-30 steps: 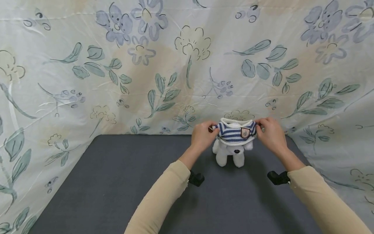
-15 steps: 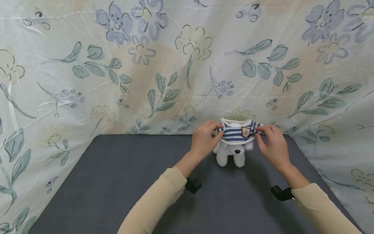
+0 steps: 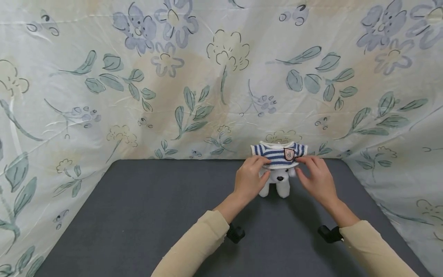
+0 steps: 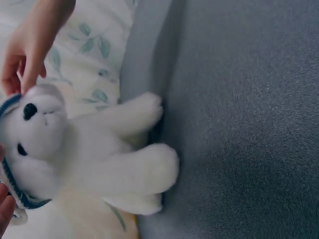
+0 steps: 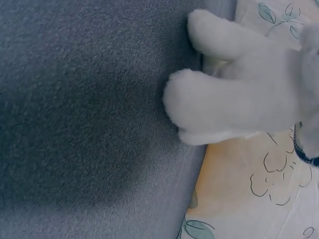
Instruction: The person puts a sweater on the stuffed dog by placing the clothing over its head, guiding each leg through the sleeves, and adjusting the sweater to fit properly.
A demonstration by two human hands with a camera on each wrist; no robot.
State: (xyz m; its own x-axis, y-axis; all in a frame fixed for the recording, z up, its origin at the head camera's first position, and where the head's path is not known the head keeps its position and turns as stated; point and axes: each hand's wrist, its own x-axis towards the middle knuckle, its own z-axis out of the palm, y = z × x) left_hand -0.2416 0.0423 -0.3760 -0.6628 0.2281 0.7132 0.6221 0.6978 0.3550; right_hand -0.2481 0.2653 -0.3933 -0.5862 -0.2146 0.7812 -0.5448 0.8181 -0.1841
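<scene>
A white plush dog (image 3: 283, 188) stands on the dark grey table, with a small blue-and-white striped sweater (image 3: 277, 156) over the top of its head. The nose and muzzle show below the sweater's white hem; both sleeves stick out sideways. My left hand (image 3: 248, 180) holds the hem at its left side, fingers on the stripes and thumb lower, beside the dog's face. At the opposite side, my right hand (image 3: 319, 181) holds the hem near the badge. In the left wrist view, the right hand (image 4: 30, 55) reaches the hem beside the muzzle. The right wrist view shows the dog's legs (image 5: 209, 99) on the table.
A floral cloth (image 3: 194, 96) hangs behind the dark grey table (image 3: 138, 215) and along its sides. The dog stands close to the table's far edge. Black wrist pieces (image 3: 236, 233) show below both wrists.
Both hands have let go of the sweater's sleeves and moved down and inward to its hem. The sleeves now stick out freely. The dog stays nearly in place.
</scene>
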